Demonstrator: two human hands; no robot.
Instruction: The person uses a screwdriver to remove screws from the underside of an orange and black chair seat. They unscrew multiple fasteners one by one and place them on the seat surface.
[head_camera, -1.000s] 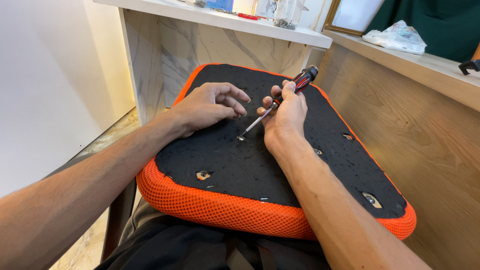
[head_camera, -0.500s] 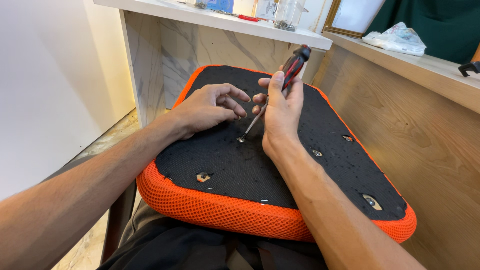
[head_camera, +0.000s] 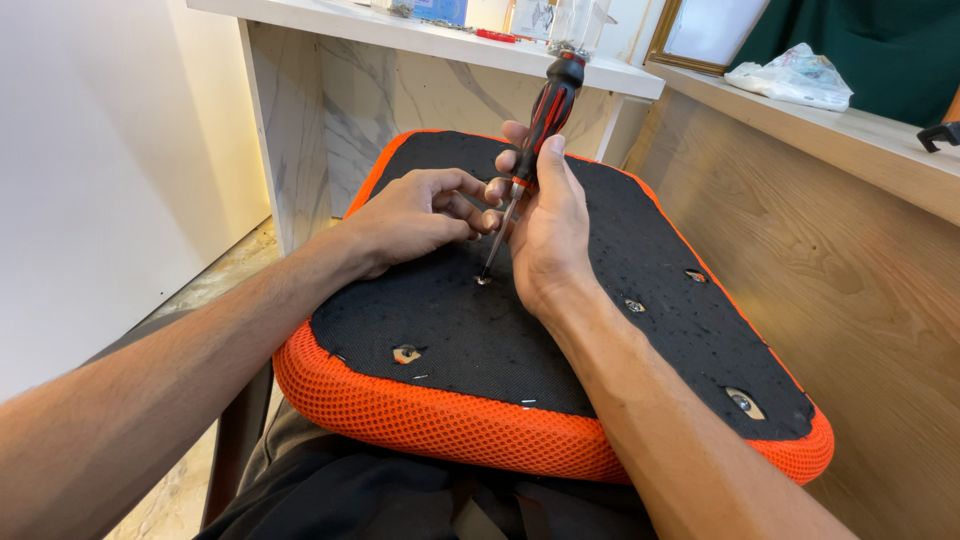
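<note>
— While the right hand (head_camera: 545, 235) has its grip closed round the screwdriver (head_camera: 535, 140), where does the tip sit?

— Below the grip, on a screw (head_camera: 483, 280) in the black underside of the orange seat (head_camera: 480, 420). The shaft stands steep, the red-and-black handle rising above the fingers.

— And the left hand (head_camera: 410, 215)?

— Just left of the grip, resting on the fabric, fingers curled and loosely open, holding nothing; its fingertips come close to the shaft.

— Anything else near?

— More screw holes (head_camera: 406, 352) lie nearer the person, and a white counter (head_camera: 450, 40) stands beyond the seat.
</note>
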